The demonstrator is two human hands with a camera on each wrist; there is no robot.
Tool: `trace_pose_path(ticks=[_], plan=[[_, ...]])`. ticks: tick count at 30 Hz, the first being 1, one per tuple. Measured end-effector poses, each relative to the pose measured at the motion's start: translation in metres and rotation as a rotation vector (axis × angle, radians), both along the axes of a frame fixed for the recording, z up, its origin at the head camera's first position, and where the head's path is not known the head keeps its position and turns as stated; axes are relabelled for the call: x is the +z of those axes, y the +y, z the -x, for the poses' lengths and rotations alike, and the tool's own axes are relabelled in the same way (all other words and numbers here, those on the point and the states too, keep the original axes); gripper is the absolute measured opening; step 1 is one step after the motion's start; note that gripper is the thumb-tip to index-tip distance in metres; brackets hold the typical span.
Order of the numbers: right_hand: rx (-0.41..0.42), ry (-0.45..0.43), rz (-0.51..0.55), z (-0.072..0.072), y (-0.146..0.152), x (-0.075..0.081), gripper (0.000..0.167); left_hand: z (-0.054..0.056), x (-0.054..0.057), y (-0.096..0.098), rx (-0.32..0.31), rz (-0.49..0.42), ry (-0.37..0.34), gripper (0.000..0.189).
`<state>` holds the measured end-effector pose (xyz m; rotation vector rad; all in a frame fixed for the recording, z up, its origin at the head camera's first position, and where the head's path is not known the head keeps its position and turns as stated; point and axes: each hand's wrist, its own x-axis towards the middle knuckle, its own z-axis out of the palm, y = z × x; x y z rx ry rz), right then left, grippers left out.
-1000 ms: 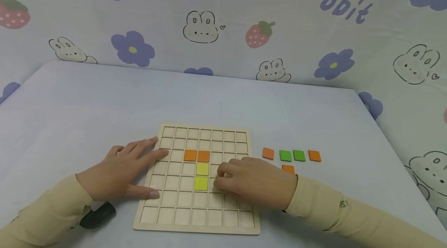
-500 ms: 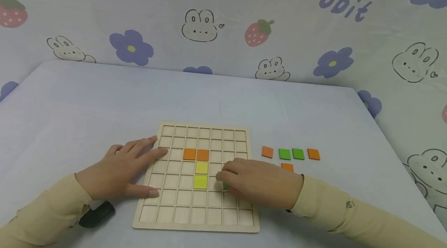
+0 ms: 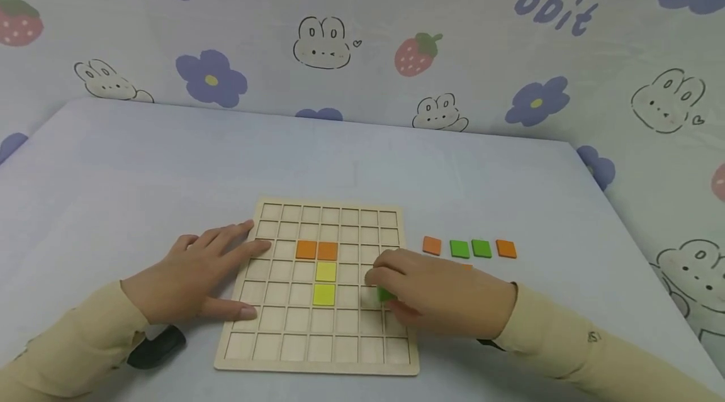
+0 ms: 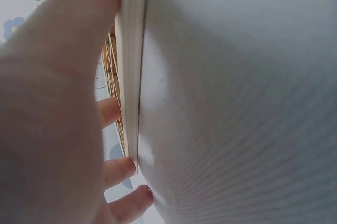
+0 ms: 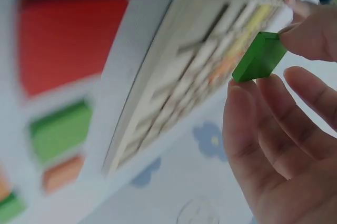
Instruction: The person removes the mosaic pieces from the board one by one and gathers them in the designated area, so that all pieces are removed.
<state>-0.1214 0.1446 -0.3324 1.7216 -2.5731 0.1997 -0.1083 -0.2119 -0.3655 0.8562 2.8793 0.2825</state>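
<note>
A wooden grid board (image 3: 317, 365) lies flat on the table. Two orange tiles (image 3: 306, 250) sit side by side in it, with two yellow tiles (image 3: 325, 272) in a column below the right one. My right hand (image 3: 447, 292) is over the board's right side, pinching a green square tile (image 3: 385, 294) between thumb and fingertips. In the right wrist view the green tile (image 5: 260, 58) is tilted and held off the board. My left hand (image 3: 187, 276) rests on the board's left edge, fingers spread and fairly straight; the left wrist view shows fingertips (image 4: 122, 170) against the board's side.
Right of the board lie loose tiles: an orange one (image 3: 432, 245), two green ones (image 3: 459, 249) and another orange one (image 3: 506, 248). One more orange tile (image 3: 466, 267) is mostly hidden behind my right hand. A dark object (image 3: 158, 347) shows by my left wrist.
My right hand has moved right across the board, away from the yellow tiles. The green tile, hidden one second ago, now shows in its fingers. My left hand stays in place.
</note>
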Motion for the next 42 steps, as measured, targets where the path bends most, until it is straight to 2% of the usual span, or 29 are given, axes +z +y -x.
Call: trace_pose_path(ticks=[5, 9, 12, 17, 23, 27, 30, 35, 42], plan=[[-0.097, 0.012, 0.047, -0.002, 0.041, 0.008, 0.037, 0.002, -0.001, 0.002, -0.004, 0.014, 0.002, 0.089], [-0.199, -0.011, 0.014, -0.007, 0.068, 0.008, 0.039, 0.003, -0.001, 0.002, 0.01, 0.033, -0.009, 0.092], [-0.244, -0.035, -0.027, -0.011, 0.08, 0.004, 0.04, 0.003, -0.003, 0.002, 0.02, 0.032, -0.019, 0.093], [-0.265, -0.054, -0.074, -0.015, 0.087, -0.002, 0.041, 0.001, -0.004, 0.002, 0.027, 0.022, -0.024, 0.093], [-0.248, -0.075, -0.07, -0.016, 0.09, -0.008, 0.044, 0.002, -0.004, 0.002, 0.028, 0.035, -0.009, 0.094], [-0.211, -0.02, -0.05, -0.015, 0.09, -0.009, 0.047, 0.002, -0.004, 0.002, 0.022, 0.03, -0.012, 0.093], [-0.191, 0.017, -0.022, -0.012, 0.087, -0.001, 0.048, 0.002, -0.003, 0.001, 0.015, 0.023, -0.01, 0.092], [-0.173, 0.053, 0.003, -0.006, 0.071, 0.019, 0.04, 0.002, -0.002, 0.001, 0.013, 0.011, -0.016, 0.091], [-0.14, 0.096, -0.08, 0.01, 0.028, 0.033, 0.032, 0.002, -0.001, 0.001, 0.01, 0.008, -0.019, 0.091]])
